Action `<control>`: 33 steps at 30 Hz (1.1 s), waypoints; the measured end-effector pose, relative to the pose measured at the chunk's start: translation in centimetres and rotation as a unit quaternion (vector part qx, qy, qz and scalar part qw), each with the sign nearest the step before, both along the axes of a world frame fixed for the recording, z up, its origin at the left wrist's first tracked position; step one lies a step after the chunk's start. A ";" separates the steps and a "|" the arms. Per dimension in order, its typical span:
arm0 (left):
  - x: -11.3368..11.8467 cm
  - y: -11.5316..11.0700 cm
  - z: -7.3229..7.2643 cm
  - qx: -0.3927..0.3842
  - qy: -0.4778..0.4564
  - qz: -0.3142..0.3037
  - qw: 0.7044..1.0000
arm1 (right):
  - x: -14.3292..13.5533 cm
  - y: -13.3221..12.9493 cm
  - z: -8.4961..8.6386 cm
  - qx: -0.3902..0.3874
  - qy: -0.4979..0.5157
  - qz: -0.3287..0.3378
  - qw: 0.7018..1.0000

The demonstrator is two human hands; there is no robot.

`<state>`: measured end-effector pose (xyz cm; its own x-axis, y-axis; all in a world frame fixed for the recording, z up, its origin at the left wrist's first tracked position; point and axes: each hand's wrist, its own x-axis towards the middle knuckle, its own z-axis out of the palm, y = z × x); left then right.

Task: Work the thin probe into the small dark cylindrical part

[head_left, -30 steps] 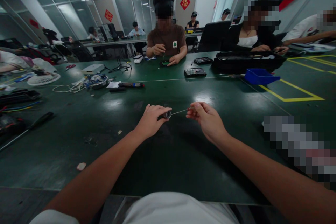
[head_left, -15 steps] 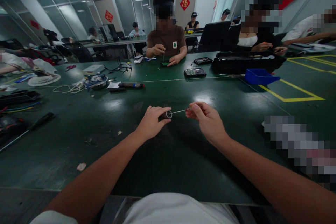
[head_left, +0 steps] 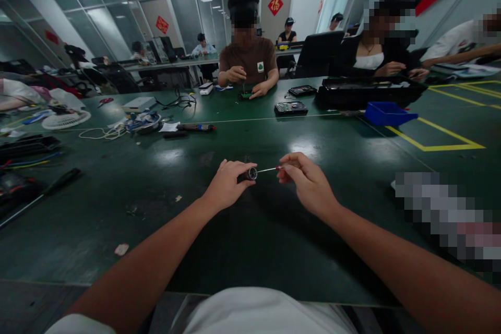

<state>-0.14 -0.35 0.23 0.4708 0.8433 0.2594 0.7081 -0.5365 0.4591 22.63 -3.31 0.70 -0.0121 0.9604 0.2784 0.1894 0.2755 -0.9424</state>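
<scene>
My left hand point(head_left: 227, 185) is closed around a small dark cylinder point(head_left: 252, 173) with a pale ring at its open end, which faces right. Between thumb and fingers, my right hand point(head_left: 307, 180) grips a thin screwdriver point(head_left: 267, 170) with a reddish handle, mostly hidden by the fingers. Its metal shaft points left and its tip is at the cylinder's open end; how deep it reaches I cannot tell. Both hands are held just above the green table point(head_left: 235, 250).
Ahead lie a dark pen-like tool point(head_left: 195, 127), a coil of cables point(head_left: 143, 121) and an opened device point(head_left: 290, 108). A blue bin point(head_left: 390, 114) stands right of them. At left is a long screwdriver point(head_left: 43, 193). Across the table a person point(head_left: 248, 57) works on a green board.
My right hand has turned slightly, its fingers shifting on the screwdriver handle. The cylinder in my left hand has moved very little, slightly downward.
</scene>
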 end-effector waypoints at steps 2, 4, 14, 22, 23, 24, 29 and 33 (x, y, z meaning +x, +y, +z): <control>-0.1 0.0 0.0 0.003 -0.006 -0.002 1.000 | 0.0 0.0 0.0 -0.003 -0.036 0.001 0.999; -0.1 0.1 -0.1 0.007 -0.009 -0.005 1.000 | 0.1 -0.1 0.0 0.005 -0.082 -0.024 0.996; 0.2 -0.1 0.4 0.013 -0.021 0.005 1.000 | -0.4 1.1 -0.7 -0.063 0.204 -0.022 0.977; 0.0 0.5 0.0 -0.001 0.030 0.001 1.000 | 0.4 2.2 -1.3 -0.117 0.231 -0.037 0.965; 0.0 0.5 0.0 -0.005 0.031 0.000 1.000 | 0.3 2.1 -1.3 -0.110 0.221 -0.039 0.968; 0.0 0.5 0.0 -0.008 0.031 0.000 0.999 | 0.2 2.0 -1.3 -0.102 0.210 -0.042 0.971; -0.1 0.3 0.1 -0.011 0.031 -0.004 0.999 | -0.1 1.7 -1.1 -0.051 0.172 -0.050 0.983; -0.1 0.3 0.0 -0.009 0.029 -0.003 1.000 | 0.0 1.5 -1.0 -0.029 0.124 -0.046 0.991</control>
